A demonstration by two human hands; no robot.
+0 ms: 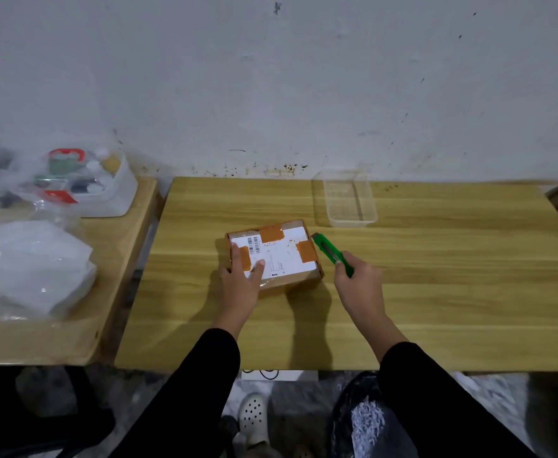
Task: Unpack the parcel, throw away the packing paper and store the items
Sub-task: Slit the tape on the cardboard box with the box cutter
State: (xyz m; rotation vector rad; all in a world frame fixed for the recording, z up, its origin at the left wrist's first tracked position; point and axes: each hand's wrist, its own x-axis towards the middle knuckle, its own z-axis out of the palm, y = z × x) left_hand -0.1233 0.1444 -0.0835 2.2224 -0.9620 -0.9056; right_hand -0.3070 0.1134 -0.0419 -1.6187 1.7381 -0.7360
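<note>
fingers (343, 263) of the right hand (358, 282) wrap the green cutter (332, 253) — its tip just beside the parcel (274, 256)'s right edge; left hand (241, 276) spread flat on top.

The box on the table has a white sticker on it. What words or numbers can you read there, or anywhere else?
White sticker on the box: a barcode and small print lines, too small and blurred to read.
Green knife in the right hand: no writing visible.
Clear tub at the back of the table: no writing visible.
Bin of things on the left table: any labels are blurred.
So no text can be read.
</note>
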